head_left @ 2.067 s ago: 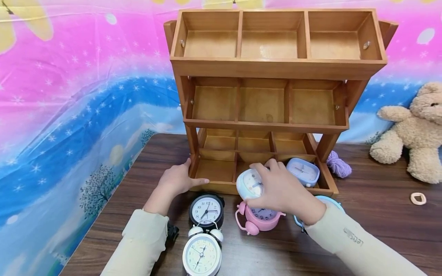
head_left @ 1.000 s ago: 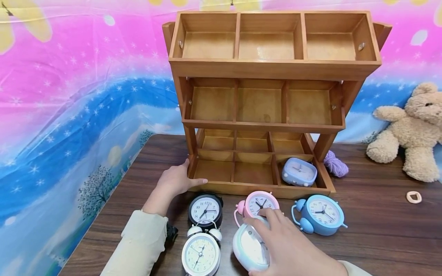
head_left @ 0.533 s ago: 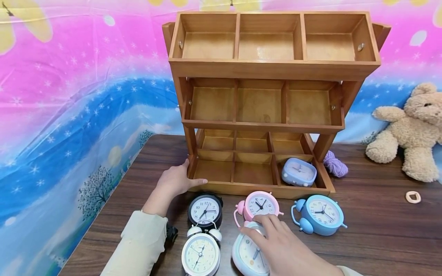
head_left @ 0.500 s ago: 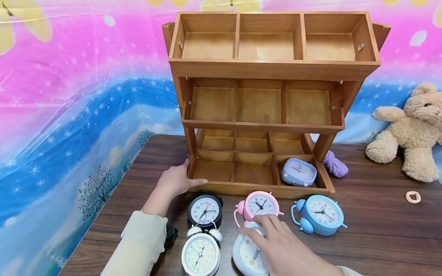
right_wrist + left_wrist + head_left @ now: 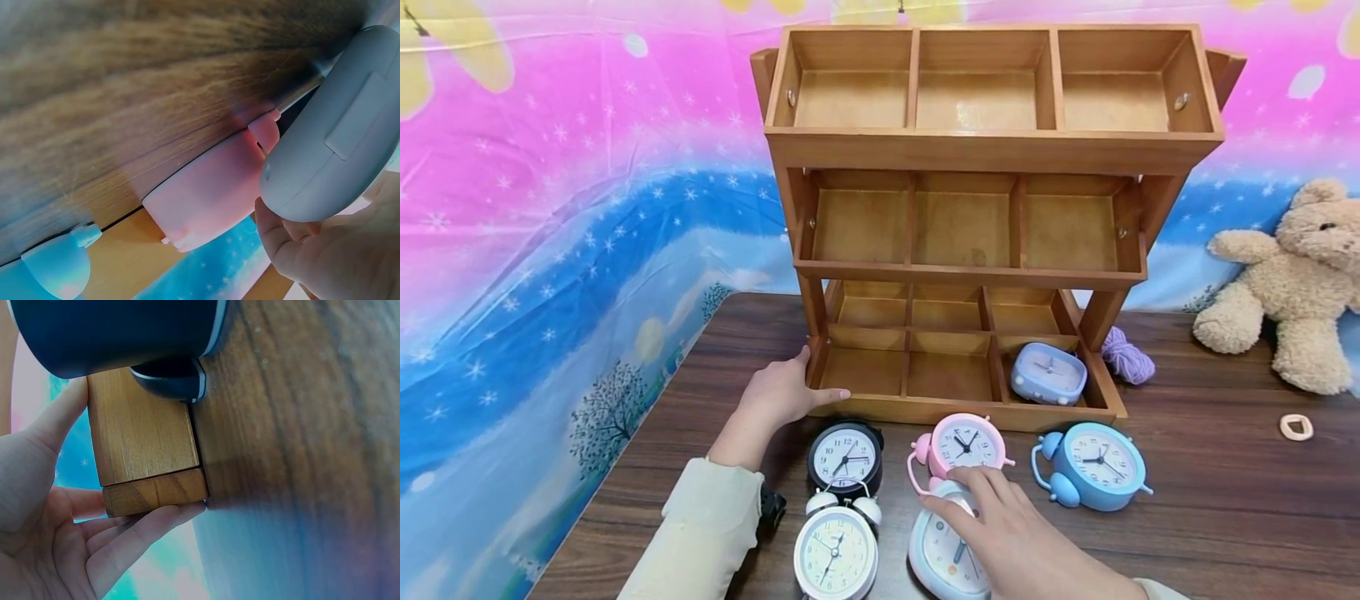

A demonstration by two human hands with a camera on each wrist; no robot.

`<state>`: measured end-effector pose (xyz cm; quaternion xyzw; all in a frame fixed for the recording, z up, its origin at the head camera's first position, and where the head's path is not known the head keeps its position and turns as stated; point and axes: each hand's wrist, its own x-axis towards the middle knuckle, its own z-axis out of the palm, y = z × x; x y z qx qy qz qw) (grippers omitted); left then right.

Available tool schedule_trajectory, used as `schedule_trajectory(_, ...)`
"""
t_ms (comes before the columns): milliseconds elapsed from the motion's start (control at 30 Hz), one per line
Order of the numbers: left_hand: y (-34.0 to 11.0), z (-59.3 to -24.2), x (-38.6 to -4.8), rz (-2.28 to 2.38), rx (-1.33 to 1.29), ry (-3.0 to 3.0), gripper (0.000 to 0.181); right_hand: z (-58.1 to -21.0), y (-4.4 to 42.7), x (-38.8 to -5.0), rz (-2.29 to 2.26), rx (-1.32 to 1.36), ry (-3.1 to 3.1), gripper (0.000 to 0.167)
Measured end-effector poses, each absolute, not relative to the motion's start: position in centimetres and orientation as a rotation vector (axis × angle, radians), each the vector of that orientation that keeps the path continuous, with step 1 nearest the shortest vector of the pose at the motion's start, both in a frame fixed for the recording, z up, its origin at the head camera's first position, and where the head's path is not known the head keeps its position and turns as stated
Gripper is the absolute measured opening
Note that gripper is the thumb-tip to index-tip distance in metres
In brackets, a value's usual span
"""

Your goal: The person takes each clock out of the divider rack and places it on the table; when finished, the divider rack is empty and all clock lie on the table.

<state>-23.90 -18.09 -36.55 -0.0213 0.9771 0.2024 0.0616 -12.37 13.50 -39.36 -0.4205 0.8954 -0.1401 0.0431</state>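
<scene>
My left hand (image 5: 775, 393) grips the lower left corner of the wooden shelf rack (image 5: 958, 148). In the left wrist view its thumb and fingers (image 5: 134, 547) lie on either side of the wooden end. My right hand (image 5: 1011, 533) holds a pale blue and white alarm clock (image 5: 946, 546) by its right side, partly covering the dial. Just behind that clock sits a pink twin-bell alarm clock (image 5: 966, 443); in the right wrist view the pale clock's smooth back (image 5: 340, 131) overlaps it. A periwinkle clock (image 5: 1048, 373) lies in the rack's bottom right compartment.
A black clock (image 5: 846, 458) and a white twin-bell clock (image 5: 837, 554) stand one before the other at left. A light blue twin-bell clock (image 5: 1099, 467) is to the right. Purple yarn (image 5: 1127, 357), a teddy bear (image 5: 1288, 283) and a small wooden ring (image 5: 1296, 427) lie farther right.
My right hand has brought the pale clock from above the rack's front edge down toward me, in front of the pink clock, and turned its dial upright. My left hand stays on the rack.
</scene>
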Motion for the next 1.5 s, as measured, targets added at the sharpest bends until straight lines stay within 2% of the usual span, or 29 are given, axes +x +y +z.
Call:
schedule_trajectory(633, -18.2, -36.5, -24.0, 0.591, -0.049, 2.965, 0.102, -39.3, 13.8, -12.5, -0.434, -1.247, 2.681, 0.100)
schedule_trajectory(1067, -18.0, -36.6, -24.0, 0.594, -0.039, 2.971, 0.102, -39.0, 14.2, -12.6, -0.387, -1.312, 2.651, 0.095)
schedule_trajectory(1233, -18.0, -36.6, -24.0, 0.607, -0.050, 2.968, 0.102, -38.2, 14.2, -12.8, -0.406, -1.262, 2.645, 0.092)
schedule_trajectory(1367, -18.0, -36.5, -24.0, 0.615, -0.055, 2.966, 0.102, -37.0, 14.3, -13.7, -0.468, -1.201, 2.760, 0.087)
schedule_trajectory(1500, -18.0, -36.6, -23.9, 0.615, -0.060, 2.966, 0.102, -36.0, 14.9, -16.0, -0.472, -1.229, 2.940, 0.083)
